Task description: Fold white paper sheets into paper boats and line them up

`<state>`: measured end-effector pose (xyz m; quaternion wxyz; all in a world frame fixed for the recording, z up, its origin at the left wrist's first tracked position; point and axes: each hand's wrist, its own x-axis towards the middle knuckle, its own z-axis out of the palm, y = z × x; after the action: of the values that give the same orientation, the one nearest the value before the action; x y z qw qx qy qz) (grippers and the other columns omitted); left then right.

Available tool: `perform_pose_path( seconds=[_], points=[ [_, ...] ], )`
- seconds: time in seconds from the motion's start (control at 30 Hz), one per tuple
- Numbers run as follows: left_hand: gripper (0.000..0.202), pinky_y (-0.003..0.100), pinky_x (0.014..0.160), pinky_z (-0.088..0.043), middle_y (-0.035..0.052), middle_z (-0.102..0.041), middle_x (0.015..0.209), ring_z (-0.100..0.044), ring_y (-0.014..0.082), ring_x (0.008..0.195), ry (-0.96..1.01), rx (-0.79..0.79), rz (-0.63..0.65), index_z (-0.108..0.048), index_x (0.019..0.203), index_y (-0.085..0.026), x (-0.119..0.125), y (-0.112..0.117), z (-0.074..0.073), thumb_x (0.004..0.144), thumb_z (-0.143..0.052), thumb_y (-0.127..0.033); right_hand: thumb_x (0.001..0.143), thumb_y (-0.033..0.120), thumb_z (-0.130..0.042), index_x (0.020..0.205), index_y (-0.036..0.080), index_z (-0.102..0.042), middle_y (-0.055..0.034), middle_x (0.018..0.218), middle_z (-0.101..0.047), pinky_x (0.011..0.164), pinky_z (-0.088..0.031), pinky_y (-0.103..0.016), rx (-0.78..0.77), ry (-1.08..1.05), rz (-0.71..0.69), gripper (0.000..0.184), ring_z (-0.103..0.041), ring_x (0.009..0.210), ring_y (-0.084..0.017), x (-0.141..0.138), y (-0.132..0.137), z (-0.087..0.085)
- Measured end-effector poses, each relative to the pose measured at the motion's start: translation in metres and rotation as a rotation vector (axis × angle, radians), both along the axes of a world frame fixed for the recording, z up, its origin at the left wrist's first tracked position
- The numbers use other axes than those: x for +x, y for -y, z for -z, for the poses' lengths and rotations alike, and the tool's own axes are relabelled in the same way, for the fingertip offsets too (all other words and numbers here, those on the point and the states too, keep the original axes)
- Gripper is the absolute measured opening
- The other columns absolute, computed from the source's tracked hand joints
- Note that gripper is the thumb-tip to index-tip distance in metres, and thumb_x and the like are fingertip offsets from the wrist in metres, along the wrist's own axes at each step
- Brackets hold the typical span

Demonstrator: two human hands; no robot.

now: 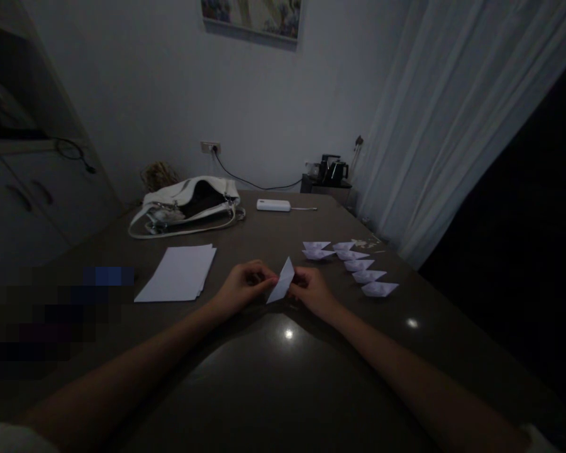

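My left hand (243,286) and my right hand (311,289) meet over the middle of the dark table (273,377). Both pinch a small folded piece of white paper (282,281) that stands on edge between them. Its pointed top tilts to the right. To the right of my hands lie several folded paper boats (358,264) in a loose row. A stack of white sheets (179,272) lies flat to the left of my left hand.
A white handbag (188,204) rests at the far left of the table. A white power bank (273,205) with a cable lies behind it on the right. A kettle (332,170) stands on a side stand by the curtain (453,126).
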<state>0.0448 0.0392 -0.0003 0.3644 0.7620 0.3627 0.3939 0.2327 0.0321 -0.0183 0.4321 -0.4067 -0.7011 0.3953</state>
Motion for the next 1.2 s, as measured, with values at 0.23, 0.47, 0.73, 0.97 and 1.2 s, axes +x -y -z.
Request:
perform_pose_path(
  seconds=[0.23, 0.47, 0.73, 0.97, 1.2],
  points=[
    [0.022, 0.023, 0.055, -0.041, 0.0013, -0.061, 0.067, -0.055, 0.0120, 0.059, 0.097, -0.209, 0.025, -0.064, 0.071, -0.012, 0.001, 0.000, 0.002, 0.072, -0.066, -0.033, 0.072, 0.020, -0.060, 0.071, 0.013, -0.065, -0.0012, 0.061, -0.059, 0.051, -0.037, -0.021, 0.150, 0.120, 0.092, 0.008, -0.051, 0.056, -0.012, 0.000, 0.005, -0.005],
    [0.021, 0.022, 0.055, -0.042, 0.0013, -0.061, 0.067, -0.056, 0.0112, 0.059, 0.131, -0.239, 0.080, -0.063, 0.070, -0.012, 0.000, -0.002, 0.005, 0.072, -0.067, -0.032, 0.071, 0.016, -0.060, 0.070, 0.013, -0.066, -0.0002, 0.060, -0.058, 0.050, -0.034, -0.021, 0.168, 0.167, 0.094, 0.006, -0.050, 0.056, -0.011, 0.001, 0.007, -0.008],
    [0.021, 0.024, 0.061, -0.045, 0.0028, -0.061, 0.073, -0.057, 0.0136, 0.068, 0.140, -0.188, 0.090, -0.065, 0.075, -0.012, -0.001, -0.003, 0.004, 0.073, -0.067, -0.032, 0.071, 0.022, -0.063, 0.076, 0.013, -0.065, -0.0014, 0.065, -0.060, 0.049, -0.038, -0.020, 0.037, 0.022, 0.030, 0.011, -0.052, 0.056, -0.011, -0.002, 0.002, -0.004],
    [0.020, 0.023, 0.061, -0.044, 0.0031, -0.055, 0.090, -0.052, 0.0109, 0.068, 0.017, 0.044, 0.136, -0.070, 0.092, -0.016, 0.000, 0.002, 0.001, 0.073, -0.067, -0.024, 0.063, 0.030, -0.072, 0.089, 0.014, -0.061, -0.0031, 0.078, -0.064, 0.051, -0.044, -0.020, -0.202, -0.183, -0.051, 0.033, -0.057, 0.063, -0.012, 0.005, -0.008, 0.001],
    [0.020, 0.024, 0.062, -0.044, 0.0033, -0.053, 0.088, -0.051, 0.0136, 0.072, -0.056, 0.075, 0.181, -0.071, 0.092, -0.018, 0.000, 0.005, 0.002, 0.073, -0.068, -0.023, 0.064, 0.024, -0.072, 0.092, 0.015, -0.062, -0.0028, 0.083, -0.064, 0.068, -0.046, -0.026, -0.182, -0.145, -0.229, 0.032, -0.059, 0.071, -0.013, 0.006, -0.010, 0.006]
  ],
)
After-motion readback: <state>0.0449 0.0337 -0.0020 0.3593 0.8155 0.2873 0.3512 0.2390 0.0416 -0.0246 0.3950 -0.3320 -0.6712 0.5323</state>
